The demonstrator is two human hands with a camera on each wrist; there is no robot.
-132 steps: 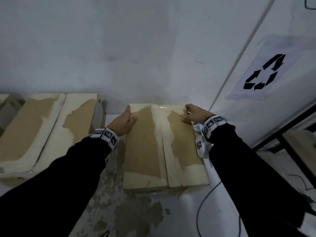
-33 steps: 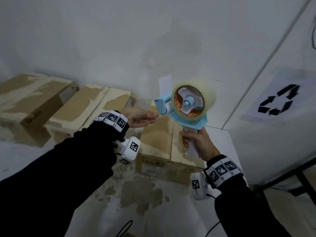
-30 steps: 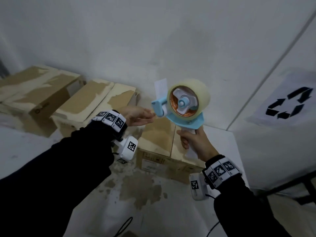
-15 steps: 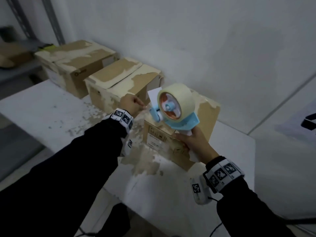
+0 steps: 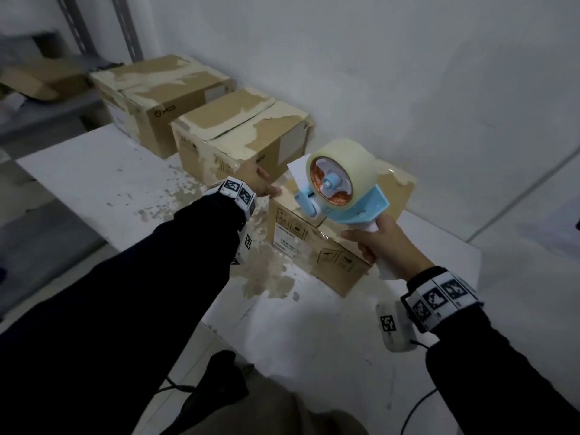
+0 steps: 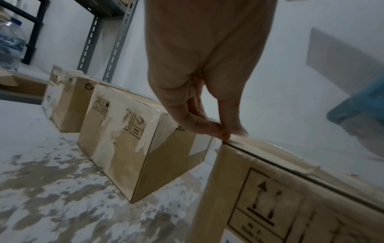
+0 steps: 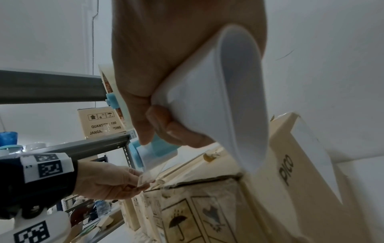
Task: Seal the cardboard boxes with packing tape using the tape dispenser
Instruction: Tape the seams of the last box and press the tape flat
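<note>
My right hand (image 5: 381, 243) grips the white handle (image 7: 209, 92) of a blue tape dispenser (image 5: 342, 186) with a roll of clear tape, held above the nearest cardboard box (image 5: 317, 249). My left hand (image 5: 262, 185) pinches the free end of the clear tape (image 7: 146, 176) at the near left top edge of that box (image 6: 270, 180). In the left wrist view, thumb and fingertips (image 6: 224, 131) meet right at the box's top corner. A short strip of tape runs from the dispenser's roller (image 7: 143, 152) to my left hand (image 7: 116, 180).
Two more cardboard boxes (image 5: 238, 133) (image 5: 163, 89) stand in a row along the white wall on the worn white table (image 5: 94, 183). A metal shelf rack (image 5: 40, 73) with boxes stands at the left. A cable (image 5: 417, 406) hangs off the table's near right.
The view has swung left and back from the boxes. Both hands lowered toward the nearest box, and my left hand has drawn the tape end down to the box's top edge.
</note>
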